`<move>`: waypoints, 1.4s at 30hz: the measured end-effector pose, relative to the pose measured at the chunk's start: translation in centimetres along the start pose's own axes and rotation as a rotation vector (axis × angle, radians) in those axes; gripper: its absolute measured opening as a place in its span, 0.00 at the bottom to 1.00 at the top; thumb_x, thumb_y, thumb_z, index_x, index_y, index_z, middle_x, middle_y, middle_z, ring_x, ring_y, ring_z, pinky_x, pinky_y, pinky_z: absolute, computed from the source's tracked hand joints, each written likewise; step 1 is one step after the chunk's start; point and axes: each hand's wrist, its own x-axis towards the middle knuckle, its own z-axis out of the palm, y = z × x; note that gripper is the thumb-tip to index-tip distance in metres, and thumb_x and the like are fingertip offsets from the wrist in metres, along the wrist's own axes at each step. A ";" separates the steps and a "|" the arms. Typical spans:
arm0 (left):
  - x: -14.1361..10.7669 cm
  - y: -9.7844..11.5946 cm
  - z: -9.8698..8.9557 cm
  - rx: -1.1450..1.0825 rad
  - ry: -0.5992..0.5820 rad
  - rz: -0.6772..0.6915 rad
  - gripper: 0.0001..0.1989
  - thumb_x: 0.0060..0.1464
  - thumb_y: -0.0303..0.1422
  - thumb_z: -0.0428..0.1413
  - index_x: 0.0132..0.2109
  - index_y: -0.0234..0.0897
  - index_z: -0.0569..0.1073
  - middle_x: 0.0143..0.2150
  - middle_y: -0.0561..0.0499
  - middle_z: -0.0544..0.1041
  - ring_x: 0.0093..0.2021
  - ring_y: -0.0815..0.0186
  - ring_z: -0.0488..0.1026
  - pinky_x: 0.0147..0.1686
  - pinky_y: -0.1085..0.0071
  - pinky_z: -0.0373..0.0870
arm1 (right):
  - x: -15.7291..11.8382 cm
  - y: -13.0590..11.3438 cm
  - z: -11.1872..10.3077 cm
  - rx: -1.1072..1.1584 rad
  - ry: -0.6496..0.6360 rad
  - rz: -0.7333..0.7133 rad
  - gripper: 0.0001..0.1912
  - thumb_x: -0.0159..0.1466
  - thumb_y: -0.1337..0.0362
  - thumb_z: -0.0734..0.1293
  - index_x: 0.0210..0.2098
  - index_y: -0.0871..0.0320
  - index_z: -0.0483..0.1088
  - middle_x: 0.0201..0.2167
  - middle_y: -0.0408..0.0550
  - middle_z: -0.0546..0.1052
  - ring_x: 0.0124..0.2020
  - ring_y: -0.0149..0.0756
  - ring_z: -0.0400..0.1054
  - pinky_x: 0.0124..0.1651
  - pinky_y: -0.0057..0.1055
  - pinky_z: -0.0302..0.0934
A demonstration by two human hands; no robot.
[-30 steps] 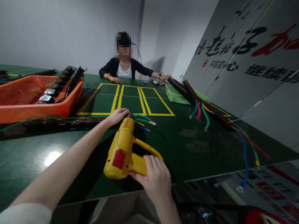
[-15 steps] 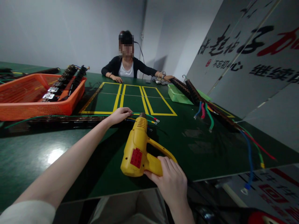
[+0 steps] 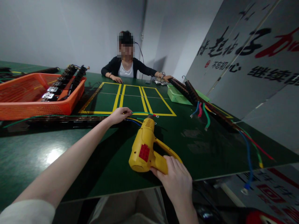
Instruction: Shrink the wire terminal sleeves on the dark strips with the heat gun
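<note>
My right hand is wrapped round the handle of a yellow heat gun. The gun's dark nozzle points away from me, close to the red sleeve of a ring terminal. That terminal ends a green wire, which my left hand pinches between thumb and fingers. Below it, yellow and blue wires come out of a long dark wiring harness lying under my left forearm. The gun partly hides their ends.
An orange basket holding black parts stands at the left. Yellow tape marks the green table. At the right, another harness crosses a light green basket, its wires overhanging the edge. Across sits a person, one hand at that harness.
The heat gun and my right hand have moved right and slightly away from me, bringing the nozzle nearer the red terminal sleeve. My left hand stays on the green wire.
</note>
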 end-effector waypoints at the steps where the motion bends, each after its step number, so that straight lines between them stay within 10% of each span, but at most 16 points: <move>1: 0.0 0.0 0.0 -0.006 -0.005 0.000 0.18 0.51 0.42 0.50 0.38 0.32 0.75 0.36 0.45 0.78 0.38 0.61 0.73 0.40 0.67 0.68 | 0.1 -0.2 0.1 0.007 0.005 0.013 0.29 0.61 0.39 0.55 0.38 0.60 0.67 0.30 0.47 0.74 0.33 0.37 0.68 0.38 0.32 0.55; 26: -0.1 -0.1 -0.6 0.050 -0.085 0.025 0.19 0.46 0.32 0.43 0.41 0.32 0.74 0.42 0.45 0.78 0.45 0.59 0.73 0.50 0.65 0.67 | 1.4 -5.8 1.5 0.255 0.066 0.008 0.30 0.59 0.36 0.55 0.35 0.58 0.66 0.27 0.45 0.71 0.30 0.38 0.64 0.35 0.33 0.53; 42: 0.0 -0.3 -0.3 0.052 -0.059 -0.023 0.19 0.48 0.36 0.46 0.42 0.33 0.75 0.44 0.46 0.77 0.46 0.61 0.73 0.50 0.65 0.67 | 0.6 -1.5 0.1 0.110 0.012 0.002 0.28 0.59 0.39 0.58 0.38 0.60 0.67 0.30 0.46 0.74 0.33 0.37 0.69 0.38 0.33 0.56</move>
